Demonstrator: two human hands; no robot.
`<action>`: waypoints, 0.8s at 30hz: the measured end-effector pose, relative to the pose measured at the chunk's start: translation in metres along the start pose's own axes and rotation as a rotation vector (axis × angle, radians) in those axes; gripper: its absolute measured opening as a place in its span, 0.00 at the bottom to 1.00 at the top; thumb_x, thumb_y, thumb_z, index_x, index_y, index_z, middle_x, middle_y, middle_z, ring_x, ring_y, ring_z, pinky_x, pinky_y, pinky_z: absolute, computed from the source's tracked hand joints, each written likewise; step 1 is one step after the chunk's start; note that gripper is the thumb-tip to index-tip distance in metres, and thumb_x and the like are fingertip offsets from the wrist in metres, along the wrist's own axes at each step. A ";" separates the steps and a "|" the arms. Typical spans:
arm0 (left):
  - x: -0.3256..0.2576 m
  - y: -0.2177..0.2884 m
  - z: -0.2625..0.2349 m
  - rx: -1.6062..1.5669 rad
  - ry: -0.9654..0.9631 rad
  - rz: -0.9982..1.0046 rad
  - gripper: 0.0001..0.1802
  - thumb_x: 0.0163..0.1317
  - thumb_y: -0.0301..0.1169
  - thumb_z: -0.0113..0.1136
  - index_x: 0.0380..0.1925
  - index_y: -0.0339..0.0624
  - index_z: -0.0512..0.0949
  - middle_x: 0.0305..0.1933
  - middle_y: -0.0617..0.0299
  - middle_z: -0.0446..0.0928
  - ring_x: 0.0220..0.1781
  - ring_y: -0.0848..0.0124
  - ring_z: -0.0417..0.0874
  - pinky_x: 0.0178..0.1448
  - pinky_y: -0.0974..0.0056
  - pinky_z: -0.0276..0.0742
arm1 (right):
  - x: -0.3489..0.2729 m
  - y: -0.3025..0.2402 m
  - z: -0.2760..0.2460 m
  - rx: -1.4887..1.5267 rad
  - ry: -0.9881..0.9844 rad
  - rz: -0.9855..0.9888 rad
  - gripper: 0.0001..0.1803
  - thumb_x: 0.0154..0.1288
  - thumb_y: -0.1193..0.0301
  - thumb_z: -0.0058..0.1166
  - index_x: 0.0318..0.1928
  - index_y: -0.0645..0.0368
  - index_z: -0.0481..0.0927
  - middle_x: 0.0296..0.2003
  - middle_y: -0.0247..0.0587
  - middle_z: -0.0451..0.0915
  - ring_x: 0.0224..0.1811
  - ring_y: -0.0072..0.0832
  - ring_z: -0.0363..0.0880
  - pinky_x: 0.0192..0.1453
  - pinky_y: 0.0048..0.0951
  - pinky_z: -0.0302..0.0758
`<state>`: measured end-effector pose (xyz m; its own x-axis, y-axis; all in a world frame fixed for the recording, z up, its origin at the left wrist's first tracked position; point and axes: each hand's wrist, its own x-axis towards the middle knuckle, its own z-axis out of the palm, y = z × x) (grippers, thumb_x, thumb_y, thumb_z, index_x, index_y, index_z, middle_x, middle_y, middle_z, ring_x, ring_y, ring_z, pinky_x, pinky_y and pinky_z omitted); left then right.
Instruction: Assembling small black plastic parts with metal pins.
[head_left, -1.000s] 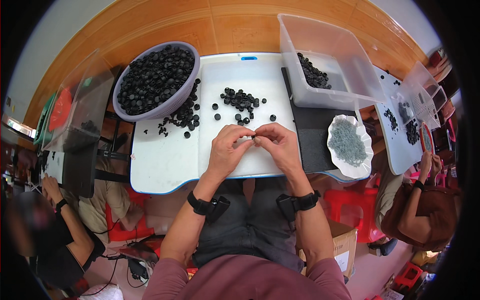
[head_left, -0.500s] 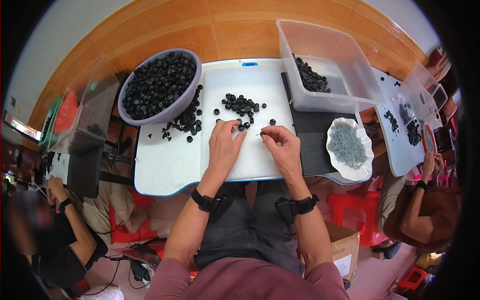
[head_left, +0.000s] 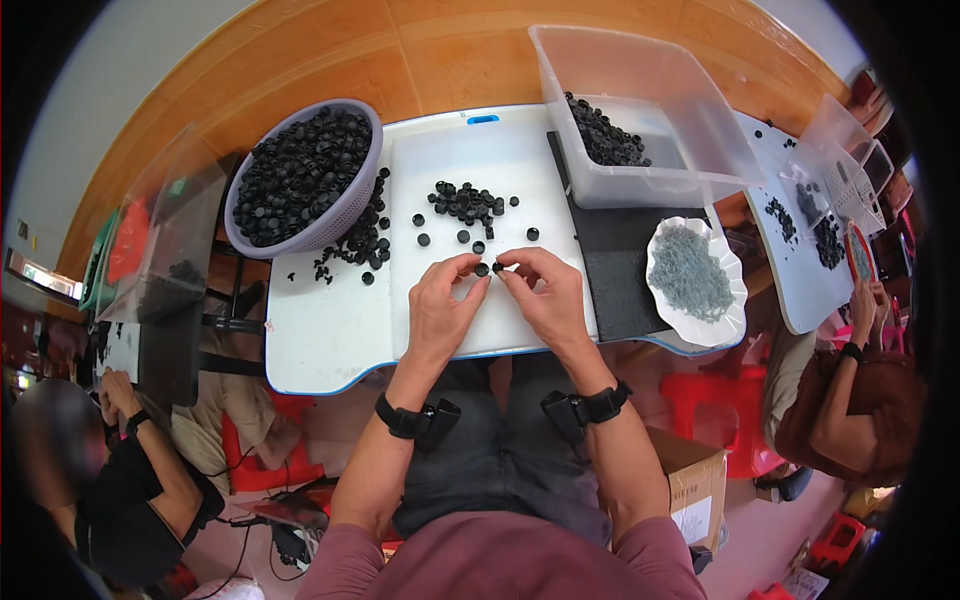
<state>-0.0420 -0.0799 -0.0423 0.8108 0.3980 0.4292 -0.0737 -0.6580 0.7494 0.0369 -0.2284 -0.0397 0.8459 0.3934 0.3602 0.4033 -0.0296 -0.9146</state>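
Observation:
My left hand point(head_left: 440, 308) pinches a round black cap point(head_left: 482, 269) between thumb and forefinger, above the white table's near middle. Close beside it, my right hand point(head_left: 550, 303) grips a small black piece point(head_left: 498, 267) in its fingertips; its exact kind is too small to tell. The two parts are almost touching. Just beyond the fingers lies a loose cap point(head_left: 478, 247), with a loose pile of black caps point(head_left: 468, 203) farther back on the white board point(head_left: 430, 160).
A purple basket point(head_left: 362, 185) heaped with black caps stands at left, small black parts point(head_left: 325, 265) spilled beside it. At right are a clear plastic bin point(head_left: 660, 185) and a white scalloped dish point(head_left: 735, 318) of thin greyish pieces. Co-workers sit on both sides.
My left hand has taken hold of a cap. My right hand has moved left, bringing its small piece up to that cap. The whole view has shifted slightly.

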 end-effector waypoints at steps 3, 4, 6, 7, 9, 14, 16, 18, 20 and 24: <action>0.000 -0.002 -0.001 0.025 -0.016 0.041 0.15 0.57 0.27 0.74 0.45 0.39 0.86 0.42 0.55 0.87 0.40 0.63 0.88 0.48 0.62 0.83 | 0.000 0.000 0.001 -0.061 -0.030 -0.050 0.10 0.63 0.80 0.64 0.45 0.61 0.87 0.38 0.41 0.87 0.32 0.26 0.85 0.34 0.25 0.78; 0.000 -0.002 -0.001 0.041 -0.016 0.066 0.15 0.57 0.27 0.73 0.45 0.39 0.86 0.42 0.55 0.87 0.40 0.63 0.88 0.48 0.62 0.84 | 0.000 -0.001 0.002 -0.076 -0.036 -0.073 0.09 0.63 0.80 0.63 0.44 0.61 0.86 0.38 0.41 0.87 0.32 0.27 0.85 0.34 0.25 0.78; 0.001 -0.003 -0.002 0.041 -0.019 0.077 0.14 0.57 0.26 0.73 0.45 0.39 0.86 0.42 0.55 0.87 0.40 0.63 0.88 0.48 0.62 0.84 | -0.001 -0.001 0.003 -0.092 -0.046 -0.094 0.09 0.62 0.80 0.63 0.44 0.62 0.86 0.38 0.41 0.87 0.32 0.27 0.85 0.35 0.25 0.78; 0.001 -0.002 -0.002 0.042 -0.019 0.092 0.14 0.57 0.26 0.73 0.44 0.39 0.86 0.42 0.55 0.87 0.41 0.62 0.88 0.47 0.62 0.84 | -0.001 -0.001 0.003 -0.105 -0.048 -0.103 0.09 0.62 0.81 0.63 0.43 0.62 0.86 0.38 0.42 0.87 0.32 0.28 0.85 0.35 0.26 0.79; 0.001 0.001 -0.003 0.025 -0.030 0.092 0.14 0.57 0.25 0.72 0.44 0.38 0.85 0.42 0.55 0.87 0.43 0.60 0.87 0.48 0.60 0.83 | -0.001 -0.001 0.003 -0.120 -0.053 -0.111 0.09 0.62 0.81 0.63 0.43 0.62 0.86 0.38 0.42 0.87 0.32 0.28 0.85 0.35 0.26 0.79; 0.000 0.001 -0.003 -0.005 -0.039 0.089 0.13 0.57 0.24 0.71 0.43 0.37 0.85 0.42 0.55 0.86 0.46 0.58 0.86 0.50 0.57 0.82 | -0.001 -0.003 0.003 -0.133 -0.044 -0.120 0.08 0.63 0.82 0.62 0.43 0.62 0.86 0.39 0.42 0.87 0.34 0.29 0.86 0.35 0.25 0.80; 0.000 -0.001 -0.002 -0.004 -0.043 0.109 0.13 0.57 0.24 0.71 0.43 0.37 0.85 0.43 0.55 0.86 0.45 0.58 0.86 0.50 0.58 0.83 | -0.001 -0.002 0.004 -0.134 -0.050 -0.123 0.08 0.63 0.82 0.63 0.43 0.62 0.86 0.39 0.42 0.87 0.34 0.29 0.86 0.35 0.25 0.80; 0.000 -0.001 -0.002 -0.005 -0.045 0.104 0.13 0.57 0.24 0.71 0.43 0.37 0.85 0.42 0.54 0.86 0.45 0.58 0.87 0.49 0.58 0.83 | -0.001 -0.001 0.004 -0.134 -0.056 -0.127 0.08 0.63 0.81 0.63 0.43 0.62 0.86 0.39 0.42 0.87 0.34 0.29 0.86 0.35 0.25 0.80; 0.000 -0.001 -0.002 -0.005 -0.044 0.098 0.13 0.57 0.24 0.71 0.43 0.37 0.85 0.42 0.54 0.86 0.44 0.58 0.87 0.48 0.58 0.83 | -0.001 0.001 0.005 -0.146 -0.063 -0.124 0.08 0.63 0.81 0.64 0.43 0.62 0.86 0.38 0.41 0.88 0.33 0.29 0.86 0.35 0.25 0.80; 0.001 -0.003 -0.003 -0.038 -0.068 0.063 0.13 0.59 0.27 0.72 0.44 0.37 0.85 0.40 0.53 0.86 0.42 0.59 0.87 0.46 0.58 0.83 | 0.000 -0.001 0.004 -0.133 -0.056 -0.061 0.07 0.62 0.80 0.66 0.42 0.62 0.87 0.36 0.41 0.88 0.32 0.27 0.86 0.35 0.25 0.80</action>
<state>-0.0423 -0.0757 -0.0430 0.8415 0.3114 0.4415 -0.1465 -0.6551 0.7412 0.0346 -0.2249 -0.0395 0.7987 0.4491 0.4005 0.4995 -0.1237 -0.8574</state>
